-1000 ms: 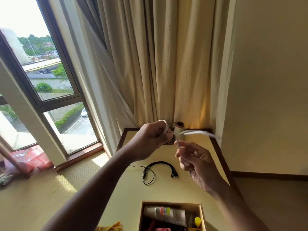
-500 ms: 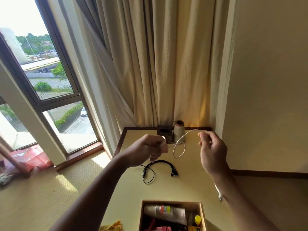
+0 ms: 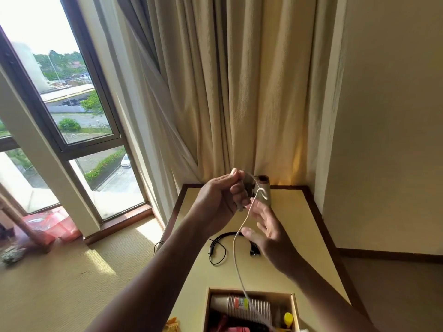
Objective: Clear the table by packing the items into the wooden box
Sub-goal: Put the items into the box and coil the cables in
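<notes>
A white cable [image 3: 236, 250] is coiled in my left hand [image 3: 220, 200], which grips its loops above the far end of the table [image 3: 299, 224]. Its free end trails down over the wooden box [image 3: 294, 307]. My right hand [image 3: 268, 233] is just right of the left, fingers spread, with the cable running across its thumb side. A black cable [image 3: 220, 245] lies on the table below the hands. The box at the near edge holds a stack of paper cups [image 3: 242, 304], a yellow-capped item [image 3: 288, 317] and other things.
A small vase [image 3: 265, 188] stands at the table's back edge against the curtain [image 3: 239, 92]. A wall [image 3: 388, 116] is to the right, a window [image 3: 72, 104] to the left. A yellow snack bag [image 3: 173, 324] is by the box's left side.
My right hand has come back from the right toward the left hand. The left hand has risen a little and holds more loops; the cable's tail now hangs over the box.
</notes>
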The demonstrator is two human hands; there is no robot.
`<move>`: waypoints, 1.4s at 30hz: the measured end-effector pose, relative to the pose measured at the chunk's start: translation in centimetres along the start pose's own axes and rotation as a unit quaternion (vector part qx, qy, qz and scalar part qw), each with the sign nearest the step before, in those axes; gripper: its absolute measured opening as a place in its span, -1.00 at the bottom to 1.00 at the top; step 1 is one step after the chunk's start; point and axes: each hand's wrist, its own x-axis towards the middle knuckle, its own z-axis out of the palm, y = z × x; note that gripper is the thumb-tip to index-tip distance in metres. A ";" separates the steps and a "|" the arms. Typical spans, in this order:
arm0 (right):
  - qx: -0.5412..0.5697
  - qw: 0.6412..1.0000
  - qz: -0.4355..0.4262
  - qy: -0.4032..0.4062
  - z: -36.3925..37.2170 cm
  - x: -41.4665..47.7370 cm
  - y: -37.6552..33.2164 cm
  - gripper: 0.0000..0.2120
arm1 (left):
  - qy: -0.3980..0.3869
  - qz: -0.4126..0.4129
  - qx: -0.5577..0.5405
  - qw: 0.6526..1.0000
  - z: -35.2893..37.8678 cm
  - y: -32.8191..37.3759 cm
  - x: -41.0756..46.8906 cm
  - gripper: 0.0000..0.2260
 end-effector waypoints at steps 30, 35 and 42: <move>-0.247 0.946 -0.135 0.158 -1.2 -0.4 -1.9 -0.77 | -0.154 0.066 -0.139 0.976 3.4 3.5 -1.2 -0.78; -0.298 0.919 -0.225 0.128 -1.0 -2.0 -4.8 -0.76 | 0.001 0.248 0.420 0.873 3.4 3.1 0.5 -0.86; -0.260 0.896 -0.270 0.239 -4.5 -1.8 -6.2 -0.81 | -0.082 0.039 0.619 0.780 1.0 2.5 -0.9 -0.73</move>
